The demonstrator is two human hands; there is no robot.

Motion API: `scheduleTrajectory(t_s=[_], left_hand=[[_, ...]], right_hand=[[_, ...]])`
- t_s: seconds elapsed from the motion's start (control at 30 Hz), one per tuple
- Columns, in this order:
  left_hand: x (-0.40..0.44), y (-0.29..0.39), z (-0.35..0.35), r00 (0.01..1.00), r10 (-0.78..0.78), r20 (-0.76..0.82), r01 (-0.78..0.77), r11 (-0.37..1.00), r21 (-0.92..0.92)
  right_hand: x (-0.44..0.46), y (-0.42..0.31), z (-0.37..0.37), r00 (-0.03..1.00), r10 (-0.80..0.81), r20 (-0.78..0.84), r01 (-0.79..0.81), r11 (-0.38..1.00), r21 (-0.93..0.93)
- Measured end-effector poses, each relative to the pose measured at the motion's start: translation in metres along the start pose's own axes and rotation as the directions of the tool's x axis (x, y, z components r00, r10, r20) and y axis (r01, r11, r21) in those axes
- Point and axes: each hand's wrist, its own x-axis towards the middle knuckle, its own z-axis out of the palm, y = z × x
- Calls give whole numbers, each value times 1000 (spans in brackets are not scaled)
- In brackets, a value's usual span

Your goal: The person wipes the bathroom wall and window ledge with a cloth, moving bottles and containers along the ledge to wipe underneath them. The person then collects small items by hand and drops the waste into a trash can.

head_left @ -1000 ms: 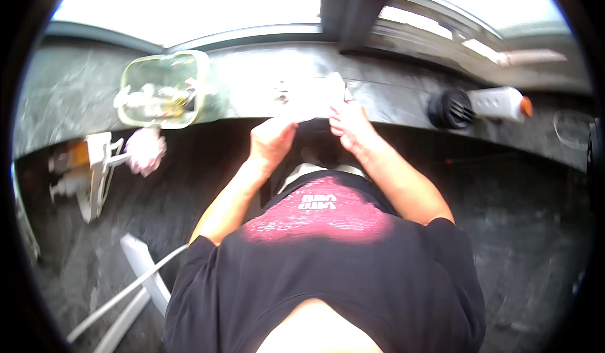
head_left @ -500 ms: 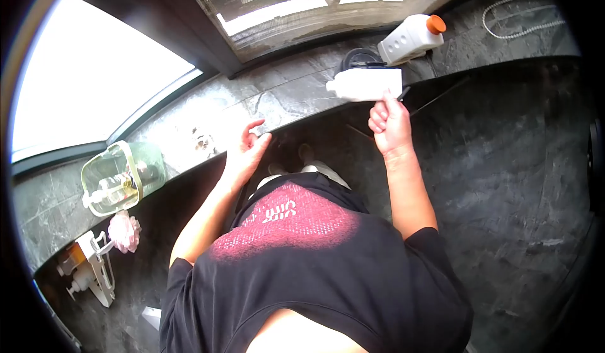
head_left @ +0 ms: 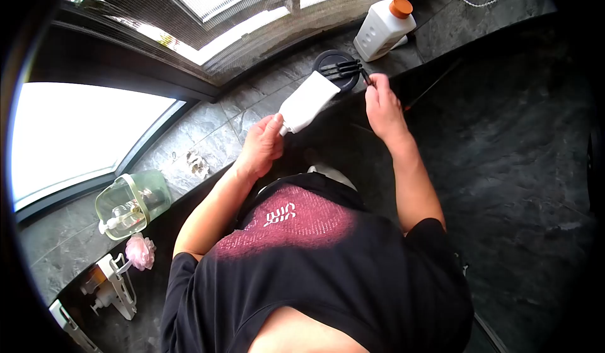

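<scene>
The tube point(head_left: 309, 103) has moved from our right hand point(head_left: 384, 104) to left hand point(head_left: 263, 144).
Our left grips its narrow end over the ledge point(head_left: 257, 103); our right pinches a dark item point(head_left: 367, 78) near the disc point(head_left: 333, 57). We judge this a regrip; the next move calls for steady hold.

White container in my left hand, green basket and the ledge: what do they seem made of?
White container: probably smooth plastic, given its even surface and tapering neck. 
Green basket: likely translucent plastic, perhaps slightly glossy; its contents show through. 
Ledge: stone or stone-look tile, its mottled grey surface crossed by joint lines.
</scene>
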Motion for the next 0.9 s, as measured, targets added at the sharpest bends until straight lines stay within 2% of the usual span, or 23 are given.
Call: scheduleTrajectory(t_s=[0.03, 0.07, 0.1, 0.17, 0.23, 0.3, 0.33, 0.37, 0.5, 0.57, 0.6, 0.63, 0.7, 0.77, 0.8, 0.83, 0.87, 0.9], left_hand=[[0, 0, 0, 1000, -2, -3, 2, 1000, 2], [0, -1, -1, 998, 49, -36, -48, 999, 9], [0, -1, -3, 993, 100, -68, -99, 995, 17], [-1, -3, -8, 991, 110, -81, -110, 994, 3], [-5, -4, -13, 986, 123, -108, -124, 992, 3], [-8, -5, -17, 984, 125, -124, -125, 992, 13], [-9, -6, -19, 984, 124, -130, -122, 992, 24], [-11, -5, -19, 982, 126, -138, -124, 992, 22], [-16, -1, -16, 977, 138, -161, -140, 990, 4], [-15, 0, -15, 976, 150, -158, -152, 988, -2], [-14, 0, -14, 976, 153, -156, -155, 988, -3], [-13, 0, -13, 976, 155, -154, -158, 987, -5], [-10, -1, -8, 975, 184, -122, -183, 983, 24], [-6, -3, 2, 977, 202, -70, -199, 979, 55], [-4, -3, 9, 975, 219, -38, -211, 964, 160], [-2, -3, 17, 972, 234, -3, -225, 938, 262], [0, -4, 24, 966, 246, 81, -259, 930, 262], [3, -4, 30, 966, 242, 94, -259, 931, 259]], right_hand=[[8, -7, -6, 996, -93, -16, 90, 984, -153], [17, -7, -4, 953, -286, -101, 266, 948, -175], [28, -6, -5, 953, -286, -100, 267, 948, -172], [51, -5, -4, 840, -543, -17, 497, 781, -379], [70, 0, 8, 820, -571, -32, 524, 773, -359], [80, 1, 16, 791, -608, 67, 586, 724, -364], [81, 1, 18, 807, -576, 129, 580, 734, -352], [82, 1, 19, 804, -579, 133, 585, 733, -346], [87, 15, 20, 821, -567, 59, 556, 772, -308], [84, 18, 17, 818, -564, -110, 533, 816, -222], [78, 11, 15, 777, -601, -186, 562, 796, -224], [69, 3, 13, 776, -603, -185, 564, 795, -224], [41, -13, 12, 876, -459, -148, 459, 888, -31], [8, -23, 19, 941, -307, 141, 269, 933, 240], [-7, -32, 21, 942, -120, 313, -28, 902, 430], [-20, -40, 23, 865, 24, 502, -336, 770, 543], [-31, -41, 25, 867, 61, 494, -410, 651, 639], [-39, -37, 27, 865, 95, 492, -467, 513, 721]])
